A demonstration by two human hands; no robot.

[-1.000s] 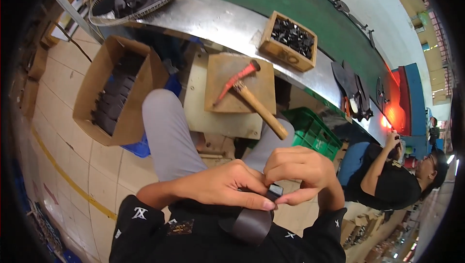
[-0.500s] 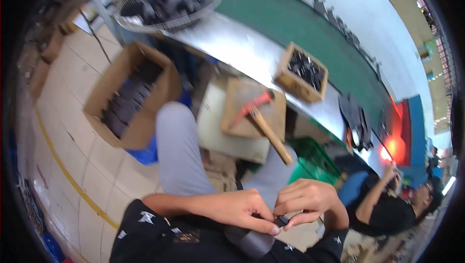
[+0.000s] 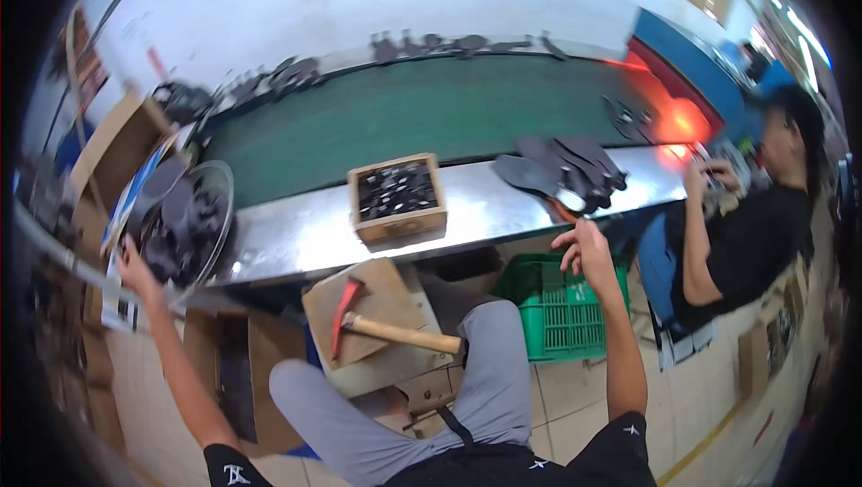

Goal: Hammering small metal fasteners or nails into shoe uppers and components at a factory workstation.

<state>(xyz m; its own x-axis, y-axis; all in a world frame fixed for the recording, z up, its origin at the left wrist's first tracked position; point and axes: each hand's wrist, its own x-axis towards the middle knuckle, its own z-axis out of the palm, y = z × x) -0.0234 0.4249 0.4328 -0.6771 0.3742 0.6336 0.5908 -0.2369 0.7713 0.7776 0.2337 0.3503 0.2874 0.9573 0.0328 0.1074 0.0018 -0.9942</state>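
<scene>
My left hand (image 3: 136, 273) is stretched out to the near left rim of a round wire basket (image 3: 226, 209), its fingers apart. Dark grey flat pieces (image 3: 184, 213) with narrow ends are heaped in that basket. On the right, my right hand (image 3: 590, 252) is raised at the bench edge, fingers apart and partly bent, with nothing visible in them. Just beyond its fingertips is a small orange object (image 3: 564, 210), partly hidden. Similar dark flat pieces (image 3: 570, 168) lie fanned on the metal bench there. A hammer (image 3: 395, 333) with a red head and wooden handle rests on a board (image 3: 373, 288) before my knees.
A wooden box (image 3: 401, 228) of small black parts stands on the metal bench (image 3: 296, 234). Beyond runs a green belt (image 3: 404, 105), with dark pieces along its far edge. Below are a green crate (image 3: 567, 334) and a cardboard box (image 3: 274, 352). A co-worker (image 3: 754, 236) sits at right beside a glowing red opening.
My hands were together at my lap on a dark piece; now they are far apart, left at the basket, right at the bench edge. The view has swung up toward the bench.
</scene>
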